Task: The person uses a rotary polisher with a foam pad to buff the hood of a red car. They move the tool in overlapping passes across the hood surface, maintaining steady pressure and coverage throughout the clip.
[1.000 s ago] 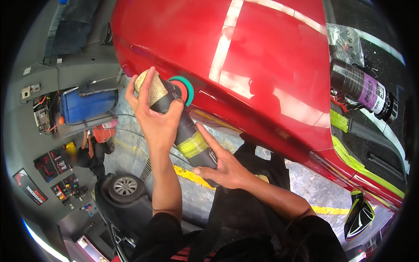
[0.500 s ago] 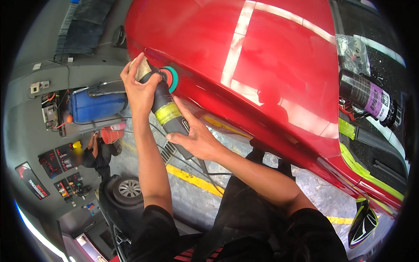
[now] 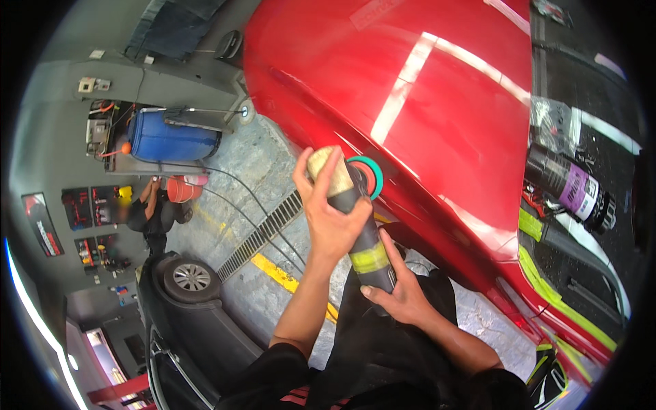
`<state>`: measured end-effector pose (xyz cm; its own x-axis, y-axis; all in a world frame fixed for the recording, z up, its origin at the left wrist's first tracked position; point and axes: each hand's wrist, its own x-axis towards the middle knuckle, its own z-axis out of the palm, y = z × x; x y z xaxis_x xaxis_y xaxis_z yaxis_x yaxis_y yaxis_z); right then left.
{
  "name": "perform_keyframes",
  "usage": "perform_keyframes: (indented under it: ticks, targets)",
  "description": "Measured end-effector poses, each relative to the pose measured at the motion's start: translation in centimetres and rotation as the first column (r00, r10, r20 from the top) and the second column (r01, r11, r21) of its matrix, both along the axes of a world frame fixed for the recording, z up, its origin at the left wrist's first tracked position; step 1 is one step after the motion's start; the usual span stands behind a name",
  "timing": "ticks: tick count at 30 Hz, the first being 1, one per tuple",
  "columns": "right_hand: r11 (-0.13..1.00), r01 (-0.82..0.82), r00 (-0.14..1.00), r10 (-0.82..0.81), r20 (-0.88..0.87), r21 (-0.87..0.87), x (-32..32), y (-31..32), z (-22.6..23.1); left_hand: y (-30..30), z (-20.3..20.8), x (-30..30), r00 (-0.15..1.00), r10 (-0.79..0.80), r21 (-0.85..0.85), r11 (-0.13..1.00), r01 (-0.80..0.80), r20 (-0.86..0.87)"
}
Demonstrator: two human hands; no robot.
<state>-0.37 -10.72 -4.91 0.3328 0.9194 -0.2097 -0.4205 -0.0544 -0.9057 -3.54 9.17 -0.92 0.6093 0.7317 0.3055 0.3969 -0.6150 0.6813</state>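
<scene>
Both hands, left hand (image 3: 328, 219) and right hand (image 3: 400, 297), grip clamped on polisher (image 3: 359, 219) against red car (image 3: 424, 116).

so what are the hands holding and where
A polisher: the left hand wraps its head end by the green pad, the right hand grips the rear handle.

Both forearms are bare from the elbow down, coming up from the near edge of the scene. The left hand (image 3: 333, 217) and the right hand (image 3: 403, 295) wear no gloves, rings or watch. Above the elbows, short black sleeves cover the upper arms. The rest of the clothing is black too, with a small patch of red stripes low near the middle.
</scene>
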Motion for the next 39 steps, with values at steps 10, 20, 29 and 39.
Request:
perform_keyframes:
  ticks: [10, 20, 29, 39]
  targets:
    - [0.997, -0.082, 0.960, 0.082, 0.266, -0.009, -0.1, 12.4, -2.6, 12.1, -1.9, -2.8, 0.980, 0.011, -0.055, 0.998, 0.000, 0.200]
    - [1.000, 0.022, 0.989, -0.020, 0.148, -0.017, -0.6, 29.4, -1.3, 30.2, -0.4, 0.2, 0.996, -0.055, -0.025, 0.998, 0.057, 0.066]
    - [0.989, 0.014, 0.998, -0.005, 0.062, -0.147, 0.2, 17.1, 2.9, 18.1, 0.6, 0.6, 0.992, -0.101, -0.091, 0.990, 0.107, 0.070]
    - [0.990, 0.045, 0.884, 0.024, 0.468, -0.135, 1.9, 18.2, -0.4, 19.4, -2.8, 0.2, 0.926, -0.143, -0.070, 0.982, 0.178, 0.350]
